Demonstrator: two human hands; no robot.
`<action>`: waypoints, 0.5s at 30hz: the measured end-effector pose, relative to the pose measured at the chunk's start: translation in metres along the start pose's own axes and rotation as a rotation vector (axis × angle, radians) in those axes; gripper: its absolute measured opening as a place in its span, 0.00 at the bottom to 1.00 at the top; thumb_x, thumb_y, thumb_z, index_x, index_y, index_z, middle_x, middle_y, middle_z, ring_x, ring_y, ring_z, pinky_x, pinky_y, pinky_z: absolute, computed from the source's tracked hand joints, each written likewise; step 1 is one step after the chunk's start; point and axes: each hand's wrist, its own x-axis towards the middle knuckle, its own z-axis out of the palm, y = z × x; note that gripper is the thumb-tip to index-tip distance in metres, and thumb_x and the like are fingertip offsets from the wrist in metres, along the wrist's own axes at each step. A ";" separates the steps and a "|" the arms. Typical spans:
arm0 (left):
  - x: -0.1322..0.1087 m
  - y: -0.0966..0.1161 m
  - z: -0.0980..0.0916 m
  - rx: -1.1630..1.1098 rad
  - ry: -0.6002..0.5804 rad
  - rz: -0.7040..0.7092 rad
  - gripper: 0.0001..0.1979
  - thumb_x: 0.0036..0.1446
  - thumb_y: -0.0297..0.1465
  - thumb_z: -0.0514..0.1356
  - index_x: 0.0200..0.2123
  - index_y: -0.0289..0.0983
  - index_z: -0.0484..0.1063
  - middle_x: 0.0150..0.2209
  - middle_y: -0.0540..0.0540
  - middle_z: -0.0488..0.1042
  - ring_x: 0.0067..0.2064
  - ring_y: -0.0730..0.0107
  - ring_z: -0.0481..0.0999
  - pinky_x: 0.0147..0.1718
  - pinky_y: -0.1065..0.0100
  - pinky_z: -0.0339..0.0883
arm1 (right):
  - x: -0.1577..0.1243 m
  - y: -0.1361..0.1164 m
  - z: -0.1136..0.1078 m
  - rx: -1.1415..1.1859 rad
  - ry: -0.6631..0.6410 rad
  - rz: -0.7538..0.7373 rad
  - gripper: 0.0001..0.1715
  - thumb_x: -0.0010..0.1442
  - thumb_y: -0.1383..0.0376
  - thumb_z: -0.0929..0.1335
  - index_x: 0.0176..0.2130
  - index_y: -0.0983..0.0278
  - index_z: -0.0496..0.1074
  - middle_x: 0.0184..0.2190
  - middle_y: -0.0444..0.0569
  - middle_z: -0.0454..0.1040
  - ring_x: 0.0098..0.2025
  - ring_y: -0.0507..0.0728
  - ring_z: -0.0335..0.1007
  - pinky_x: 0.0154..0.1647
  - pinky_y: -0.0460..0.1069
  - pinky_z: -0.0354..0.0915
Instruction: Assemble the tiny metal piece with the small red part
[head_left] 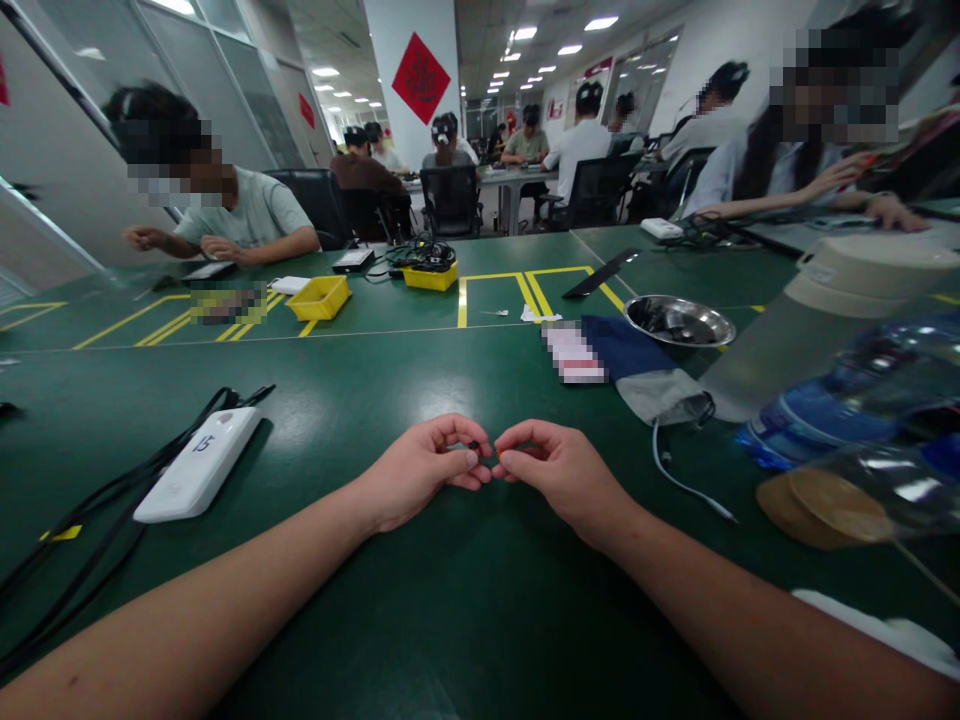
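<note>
Short of the steel bowl (718,328) and to its left, a person's two hands meet over the green table (390,385), their fingertips almost touching. The left hand (420,470) pinches a tiny dark piece (474,447) between thumb and curled forefinger, with hardly any gap left; the right hand (562,465) nips an orange-red piece (500,454) in much the same way. Such small bits probably allow nothing but a fingertip grip, and I'd guess they are brought together so both can be watched at once. The fingers cover most of them, so I can't tell what they are.

Just left of the bowl lie a blurred-out pink-and-white item (574,352) and a blue-and-grey pouch (637,375), with a pale cable (686,482) trailing to the near side. Right of the bowl and nearer, a tumbler (780,330) and a blue-tinted bottle (810,400) crowd the space beyond the right forearm, likely awkward for a wide sweep. Far left of the bowl sit a white power bank (199,465) beside black cables (97,500) and, farther back, a yellow tray (326,306). Past that tray a co-worker (255,215) sits at the table.
</note>
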 end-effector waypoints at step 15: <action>0.000 0.001 -0.002 -0.060 -0.014 -0.023 0.13 0.57 0.23 0.62 0.46 0.33 0.69 0.43 0.39 0.78 0.38 0.71 0.79 0.37 0.72 0.72 | -0.001 -0.003 0.000 0.005 0.026 0.022 0.05 0.55 0.67 0.71 0.35 0.64 0.74 0.33 0.49 0.80 0.36 0.56 0.79 0.43 0.52 0.71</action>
